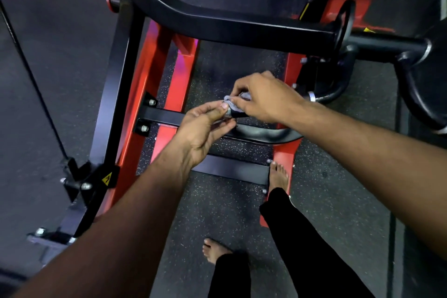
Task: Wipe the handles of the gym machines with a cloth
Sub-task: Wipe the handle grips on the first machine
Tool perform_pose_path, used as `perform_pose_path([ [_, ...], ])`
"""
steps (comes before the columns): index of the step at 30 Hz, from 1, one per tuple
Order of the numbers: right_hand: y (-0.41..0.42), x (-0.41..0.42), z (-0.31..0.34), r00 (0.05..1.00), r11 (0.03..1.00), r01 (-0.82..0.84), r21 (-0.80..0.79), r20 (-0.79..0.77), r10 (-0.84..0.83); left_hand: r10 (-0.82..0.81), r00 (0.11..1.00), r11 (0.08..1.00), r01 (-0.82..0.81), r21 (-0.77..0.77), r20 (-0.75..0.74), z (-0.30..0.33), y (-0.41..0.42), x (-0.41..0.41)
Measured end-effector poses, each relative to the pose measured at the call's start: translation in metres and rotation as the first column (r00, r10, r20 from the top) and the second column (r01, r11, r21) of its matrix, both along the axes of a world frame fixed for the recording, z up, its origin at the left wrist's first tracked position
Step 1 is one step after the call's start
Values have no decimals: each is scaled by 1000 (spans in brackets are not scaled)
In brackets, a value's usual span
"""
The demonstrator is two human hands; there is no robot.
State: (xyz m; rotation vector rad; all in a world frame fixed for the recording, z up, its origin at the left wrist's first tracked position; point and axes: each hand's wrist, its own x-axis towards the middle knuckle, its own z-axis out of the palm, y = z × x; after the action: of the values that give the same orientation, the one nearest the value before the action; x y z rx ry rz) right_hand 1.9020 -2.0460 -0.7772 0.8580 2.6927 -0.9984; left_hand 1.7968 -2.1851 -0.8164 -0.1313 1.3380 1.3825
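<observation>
A small grey cloth (233, 101) is bunched over the free end of a black curved handle (263, 132) at the middle of the head view. My right hand (263, 98) pinches the cloth from above and mostly covers it. Just left of it, my left hand (205, 128) curls its fingers and thumb round the handle's tip, touching the cloth's edge. Most of the handle's grip is hidden under both hands.
The red and black machine frame (147, 72) stands to the left. A thick black bar (217, 22) crosses above the hands, and another handle and weight horn (387, 43) are at the right. My bare feet (279, 175) stand on speckled rubber floor (217, 205).
</observation>
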Motion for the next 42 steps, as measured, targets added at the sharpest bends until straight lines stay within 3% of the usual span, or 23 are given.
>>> perform_pose_path([
  [3,14,-26,-9,982,998,5,-62,191,7,40,999,999,-40,11,-27,-3,-2,8],
  [5,19,-32,-13,971,997,9,-74,238,8,69,996,998,-68,15,-64,-5,0,16],
  [9,9,-15,-9,996,998,25,-51,90,-21,29,984,999,-25,23,-178,-13,2,16],
  [14,-27,18,-13,979,991,43,127,-202,-17,-255,859,964,263,-45,-445,-11,-2,8],
  [19,-29,18,-18,970,986,86,142,-240,-50,-342,766,936,333,-119,-544,-11,0,-1],
  [24,-11,-1,-6,986,987,160,11,-55,-159,-475,456,855,441,-273,-753,-11,3,-11],
  [27,11,-22,-3,982,979,148,-136,137,-130,-476,403,853,426,-300,-782,-6,3,-9],
  [31,19,-43,-5,932,989,1,-149,359,53,-484,411,854,413,-316,-773,-6,3,-8],
  [35,1,-21,-2,985,997,33,-63,171,-22,-480,381,852,416,-317,-790,-5,4,-7],
  [39,-19,8,0,995,996,27,90,-100,-18,-523,271,821,416,-391,-808,-6,4,-4],
  [42,-12,2,-2,997,998,21,57,-71,-17,-573,148,771,429,-470,-806,-5,4,-9],
])
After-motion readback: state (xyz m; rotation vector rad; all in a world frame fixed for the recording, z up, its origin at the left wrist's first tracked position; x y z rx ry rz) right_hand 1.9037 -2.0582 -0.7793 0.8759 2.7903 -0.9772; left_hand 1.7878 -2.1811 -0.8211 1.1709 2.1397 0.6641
